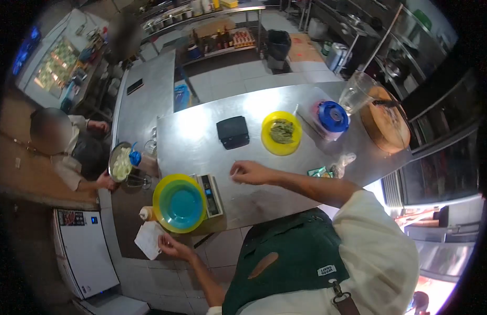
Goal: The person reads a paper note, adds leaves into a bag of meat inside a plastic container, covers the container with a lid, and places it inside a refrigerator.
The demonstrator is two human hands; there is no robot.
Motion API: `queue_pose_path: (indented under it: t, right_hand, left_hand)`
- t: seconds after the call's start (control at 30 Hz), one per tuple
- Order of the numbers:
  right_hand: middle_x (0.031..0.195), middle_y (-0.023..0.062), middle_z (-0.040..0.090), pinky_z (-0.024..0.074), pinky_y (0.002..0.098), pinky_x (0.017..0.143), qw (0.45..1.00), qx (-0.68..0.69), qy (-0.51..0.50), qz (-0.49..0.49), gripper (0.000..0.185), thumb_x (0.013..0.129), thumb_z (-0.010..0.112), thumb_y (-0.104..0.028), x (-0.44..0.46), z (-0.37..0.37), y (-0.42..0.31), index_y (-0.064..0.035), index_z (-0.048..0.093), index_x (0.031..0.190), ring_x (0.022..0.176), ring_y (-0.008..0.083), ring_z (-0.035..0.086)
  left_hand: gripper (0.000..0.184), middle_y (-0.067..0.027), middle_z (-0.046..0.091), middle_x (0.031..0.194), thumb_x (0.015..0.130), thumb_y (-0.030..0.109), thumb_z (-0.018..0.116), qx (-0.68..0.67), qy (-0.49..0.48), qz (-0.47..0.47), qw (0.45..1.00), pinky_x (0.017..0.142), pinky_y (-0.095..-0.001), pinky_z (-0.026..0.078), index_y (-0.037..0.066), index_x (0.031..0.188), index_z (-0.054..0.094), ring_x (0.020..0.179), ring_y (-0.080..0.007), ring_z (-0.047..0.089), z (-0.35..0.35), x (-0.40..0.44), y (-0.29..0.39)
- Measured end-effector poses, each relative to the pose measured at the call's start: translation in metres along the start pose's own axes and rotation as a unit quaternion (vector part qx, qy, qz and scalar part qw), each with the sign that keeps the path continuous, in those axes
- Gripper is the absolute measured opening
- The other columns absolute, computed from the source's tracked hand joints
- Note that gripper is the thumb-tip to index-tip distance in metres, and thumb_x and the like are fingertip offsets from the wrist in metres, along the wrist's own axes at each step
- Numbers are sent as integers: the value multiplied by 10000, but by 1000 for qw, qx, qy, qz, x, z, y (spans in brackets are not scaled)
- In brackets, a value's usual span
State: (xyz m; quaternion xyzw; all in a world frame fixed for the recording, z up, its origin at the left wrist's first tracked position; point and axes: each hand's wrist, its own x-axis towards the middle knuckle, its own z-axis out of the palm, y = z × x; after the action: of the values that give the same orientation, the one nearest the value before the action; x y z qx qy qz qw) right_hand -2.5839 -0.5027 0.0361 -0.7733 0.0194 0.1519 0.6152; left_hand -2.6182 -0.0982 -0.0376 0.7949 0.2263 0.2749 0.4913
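My left hand (172, 245) grips the edge of a white square piece (148, 240), like folded paper or cloth, at the table's front left edge. Beside it stand a small squeeze bottle (147, 213) and a blue bowl (181, 203) nested in a yellow one (159, 210). Right of the bowls is a kitchen scale (209, 195) with a lit display. My right hand (249, 172) hovers over the steel table, right of the scale, its fingers curled together; what they hold, if anything, is too small to make out. Beyond it lie a black box-like object (233, 132) and a yellow plate (282, 150) of dried green leaves (282, 131).
A blue-lidded container (333, 118), a clear jug (356, 92) and a round wooden block (388, 126) stand at the right. A plastic bag (342, 164) lies nearer. At the left, another person (78, 152) holds a pan (121, 161) of pale pieces.
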Motion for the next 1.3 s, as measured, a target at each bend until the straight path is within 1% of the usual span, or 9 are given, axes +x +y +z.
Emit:
queue_pose_path:
  t: [0.07,0.1,0.17,0.33,0.43,0.53,0.87,1.03,1.3]
  right_hand:
    - [861,153,710,565,395,719,975,-141,147,-84,331,896,693,-234,-28,-46,38,10,646,1116,779,286,713]
    - [1009,191,707,553,409,802,966,-171,175,-87,398,872,711,-224,-45,-78,52,1,627,1189,895,317,706]
    - [1215,208,600,463,479,1011,832,-409,353,-122,550,847,768,-260,-82,-134,73,-7,547,1282,1175,351,586]
    - [1380,258,502,388,473,1106,770,-490,397,95,971,723,842,-464,-141,-253,51,-18,404,1466,1316,417,475]
    - [1465,315,406,308,589,1152,747,-494,397,202,1314,571,868,-647,-148,-288,77,-99,241,1586,1396,483,380]
    - [1509,327,350,300,633,1138,762,-487,357,233,1293,584,868,-638,-146,-294,92,-156,234,1603,1414,499,359]
    - [1392,217,389,357,595,1079,863,-333,380,-20,1049,548,882,-401,-220,-308,95,-170,426,1464,1322,454,378]
    - [1390,202,390,329,588,1103,886,-291,361,16,1033,554,879,-378,-309,-331,115,-152,423,1453,1317,454,367]
    - [1413,185,358,310,602,1112,826,-296,446,178,1116,559,901,-368,-384,-334,205,-183,337,1504,1358,448,326]
  left_hand:
    - [377,-173,556,1274,1053,235,588,-23,15,26,999,951,-378,502,-52,1292,533,1180,-274,559,-8,-27,28]
    - [368,-176,544,1280,1051,221,587,-44,39,50,997,951,-383,505,-48,1294,525,1181,-280,554,-9,-39,42]
    - [374,-178,546,1292,1038,221,595,-70,56,77,993,967,-401,500,-34,1304,528,1156,-287,571,1,-57,63]
    - [380,-177,509,1322,1008,153,575,-97,-14,182,978,981,-402,480,-12,1340,490,1163,-291,554,40,-104,127]
    - [394,-158,537,1294,969,117,618,-149,-95,152,972,970,-397,469,-3,1325,501,1171,-282,549,79,-140,161]
    - [401,-140,569,1265,942,90,652,-149,-173,140,964,959,-388,464,9,1311,515,1171,-268,550,112,-183,189]
    - [312,-102,651,1187,998,177,637,-39,-495,5,868,939,-391,496,49,1275,572,1129,-209,606,196,-321,247]
    - [369,-96,678,1093,1044,244,579,-82,-619,-143,768,909,-367,510,23,1333,518,1034,-203,648,276,-382,254]
    - [204,-117,636,926,1006,153,597,-56,-583,-184,789,669,-330,536,51,1112,455,784,-185,651,382,-450,241]
